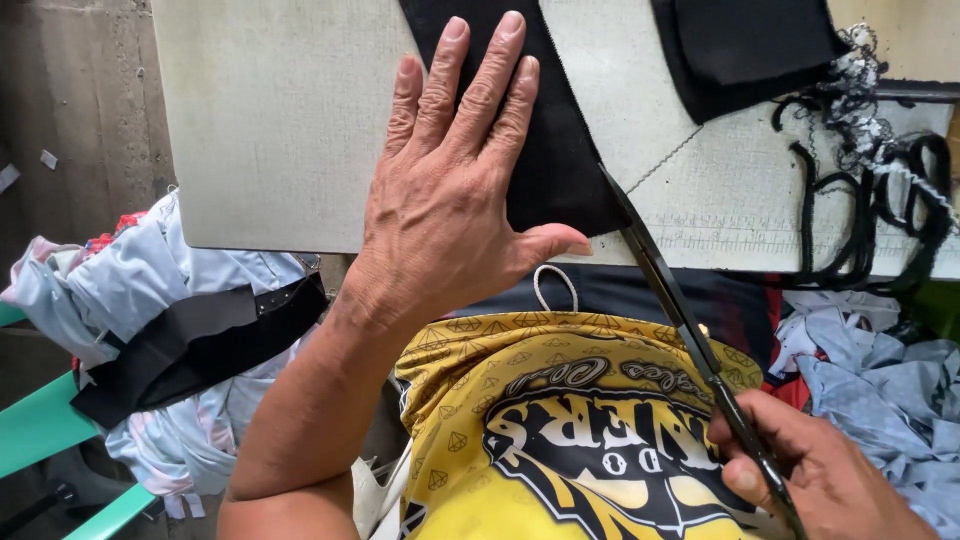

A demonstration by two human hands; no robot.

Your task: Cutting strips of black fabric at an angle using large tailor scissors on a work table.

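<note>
My left hand [450, 190] lies flat, fingers spread, pressing a strip of black fabric [560, 150] onto a grey-white cutting board [280, 120]. My right hand [810, 470], low at the right, grips the handles of long black scissors [680, 310]. The blades reach up along the right edge of the black strip, near my left thumb. Whether the blades are parted I cannot make out.
A second black fabric piece [740, 45] lies at the board's top right, beside tangled black cord and lace trim [870, 150]. Light blue cloth scraps [880, 380] pile at right. More cloth with a black band [190, 340] rests on a green chair [40, 420] at left.
</note>
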